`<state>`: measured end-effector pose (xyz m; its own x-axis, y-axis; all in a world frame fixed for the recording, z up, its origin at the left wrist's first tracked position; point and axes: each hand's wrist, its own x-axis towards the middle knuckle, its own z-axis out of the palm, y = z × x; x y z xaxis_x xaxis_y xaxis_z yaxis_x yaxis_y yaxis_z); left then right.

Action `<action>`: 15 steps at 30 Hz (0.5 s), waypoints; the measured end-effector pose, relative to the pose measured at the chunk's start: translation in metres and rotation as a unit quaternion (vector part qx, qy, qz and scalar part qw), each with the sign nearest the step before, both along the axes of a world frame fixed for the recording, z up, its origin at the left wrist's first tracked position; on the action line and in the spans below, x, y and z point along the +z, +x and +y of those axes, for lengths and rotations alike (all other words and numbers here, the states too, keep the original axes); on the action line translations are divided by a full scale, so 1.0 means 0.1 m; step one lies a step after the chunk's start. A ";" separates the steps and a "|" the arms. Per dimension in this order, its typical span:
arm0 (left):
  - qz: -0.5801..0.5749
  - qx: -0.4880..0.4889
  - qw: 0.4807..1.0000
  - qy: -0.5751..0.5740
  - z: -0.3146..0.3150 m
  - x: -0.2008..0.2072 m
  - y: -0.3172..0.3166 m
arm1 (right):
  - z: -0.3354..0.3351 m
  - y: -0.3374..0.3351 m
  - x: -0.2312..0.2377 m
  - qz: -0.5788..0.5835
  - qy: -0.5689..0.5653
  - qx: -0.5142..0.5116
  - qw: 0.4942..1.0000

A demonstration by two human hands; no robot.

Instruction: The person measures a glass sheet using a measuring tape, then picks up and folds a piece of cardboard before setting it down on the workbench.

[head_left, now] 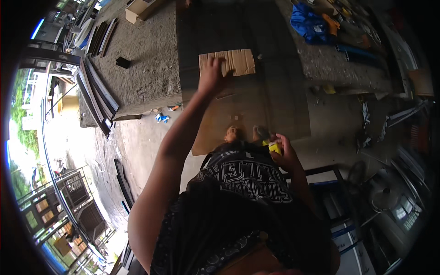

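The left hand (pixel 211 75) lies spread on a cardboard piece (pixel 233 62) on the dark surface (pixel 275 96); the right hand (pixel 285 153) pinches a yellow tool (pixel 274 146) (partly hidden).

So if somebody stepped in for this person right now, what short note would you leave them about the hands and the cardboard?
Left hand: stretched forward, pressing flat on the small tan corrugated cardboard piece.
Right hand: held close to the body, closed around a small yellow tool; its kind is too small to tell.
The cardboard piece lies on a large dark board that leans against the grey concrete slab, over a larger brown cardboard sheet.
Done: cardboard piece placed and steadied.
Left: the yellow tool has not yet reached it.
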<state>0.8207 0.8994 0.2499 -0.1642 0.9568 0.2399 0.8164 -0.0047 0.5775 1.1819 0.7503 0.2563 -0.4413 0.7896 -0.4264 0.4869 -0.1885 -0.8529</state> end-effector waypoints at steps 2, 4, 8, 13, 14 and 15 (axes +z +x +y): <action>-0.167 -0.097 0.976 -0.105 -0.48 0.10 0.39 | 0.21 -0.12 0.05 0.048 0.041 0.032 0.998; -0.286 -0.194 0.928 -0.141 -1.01 0.12 0.83 | 0.41 -0.20 0.07 0.096 0.077 0.070 0.990; -0.440 -0.135 0.866 -0.198 -1.57 0.13 1.46 | 0.77 -0.23 0.16 0.124 0.136 0.224 0.957; -0.529 0.091 0.817 -0.210 -1.97 0.05 0.81 | 1.27 0.42 0.15 -0.055 0.001 0.342 0.938; -0.512 0.131 0.827 -0.191 -2.09 0.03 0.53 | 1.41 0.73 0.13 -0.074 -0.040 0.339 0.937; -0.503 0.163 0.832 -0.167 -2.25 -0.05 0.23 | 1.56 1.00 0.11 -0.094 -0.077 0.335 0.934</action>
